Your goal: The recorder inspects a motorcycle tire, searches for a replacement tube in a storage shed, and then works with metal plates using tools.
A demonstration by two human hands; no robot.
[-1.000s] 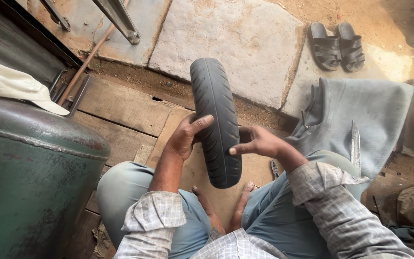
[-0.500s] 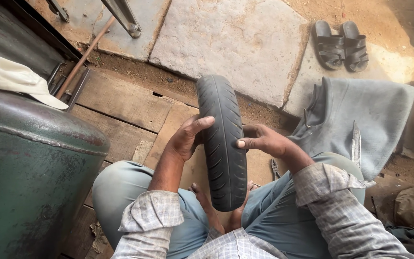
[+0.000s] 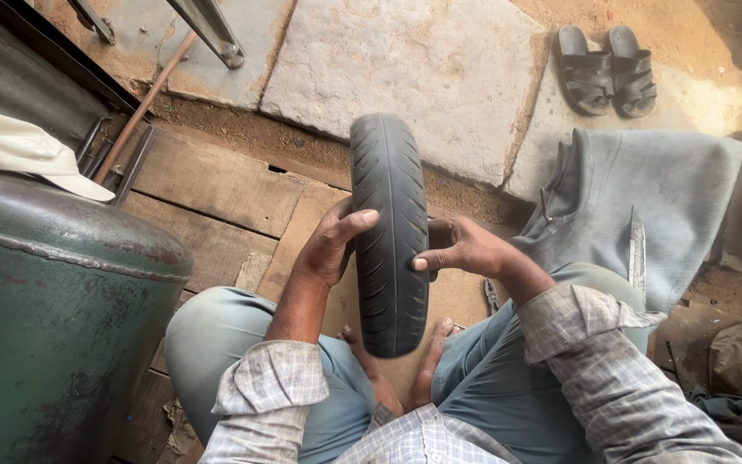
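Note:
A small black rubber tyre (image 3: 388,228) stands upright on edge in front of me, tread facing the camera. My left hand (image 3: 332,245) grips its left side, thumb laid across the tread. My right hand (image 3: 461,247) clasps the right side, thumb pressed on the tread. The tyre's lower end hangs above my bare feet (image 3: 405,369), between my knees in blue-grey trousers. I sit on wooden planks (image 3: 216,193).
A big green metal drum (image 3: 53,309) with a white cloth (image 3: 19,150) on top stands close at the left. A grey cloth (image 3: 646,202) with a metal blade (image 3: 637,253) lies at the right. Black sandals (image 3: 607,69) rest on stone slabs (image 3: 414,64) beyond.
The tyre sits slightly lower and closer to me than a second ago. Both hands have kept their grip on its sides, with the thumbs shifting a little on the tread.

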